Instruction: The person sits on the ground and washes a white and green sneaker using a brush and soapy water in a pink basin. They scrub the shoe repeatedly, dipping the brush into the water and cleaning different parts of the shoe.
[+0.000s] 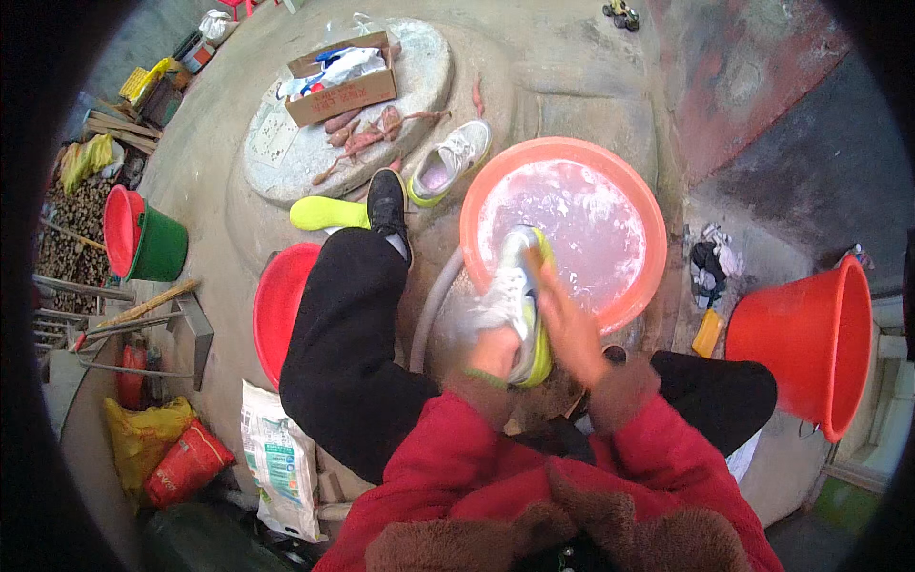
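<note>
A white sneaker with a yellow-green sole (516, 286) is held tilted over the near rim of an orange basin (658, 248) of cloudy, sudsy water. My left hand (494, 351) grips it near the heel opening, with part of the fingers hidden by the shoe. Along the sneaker's right side lies my right hand (569, 326), fingers stretched toward the toe and somewhat blurred; whether anything sits under them is hidden. The matching sneaker (452, 160) rests on the ground left of the basin. A bright yellow-green insole (327, 214) lies beside my black shoe (386, 202).
A stone slab (272, 176) bears a cardboard box (343, 100) and sweet potatoes (362, 143). Buckets in red (801, 334) and green (160, 246) stand right and left. A red basin (281, 305) is beside my left leg; a grey hose (437, 310) curves near the orange basin.
</note>
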Demonstrator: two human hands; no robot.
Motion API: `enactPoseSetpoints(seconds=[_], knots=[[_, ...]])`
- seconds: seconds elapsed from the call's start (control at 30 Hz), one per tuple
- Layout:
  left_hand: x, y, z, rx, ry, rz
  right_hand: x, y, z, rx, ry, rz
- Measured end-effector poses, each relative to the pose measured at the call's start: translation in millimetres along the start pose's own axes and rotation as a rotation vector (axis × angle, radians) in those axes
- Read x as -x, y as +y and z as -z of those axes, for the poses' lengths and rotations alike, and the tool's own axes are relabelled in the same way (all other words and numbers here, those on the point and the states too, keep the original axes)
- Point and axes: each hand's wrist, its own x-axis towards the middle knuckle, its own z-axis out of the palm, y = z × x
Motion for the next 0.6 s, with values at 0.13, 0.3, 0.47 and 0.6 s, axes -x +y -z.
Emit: enactPoseSetpoints(seconds=[0.13,0.3,0.47,0.6], knots=[[1,-7,16,0.248,-0.061,0.126,16,4,-7,-0.019,-0.080,-0.083],[-5,-30,27,0.328,-0.314,0.049,-38,41,1,-0.001,-0.025,-0.311],[-34,-40,61,0.302,-0.232,0.088,-40,120,-15,0.061,-0.024,-0.501],[-56,-57,93,0.255,-0.252,0.052,-10,161,-28,0.156,-0.124,-0.422]])
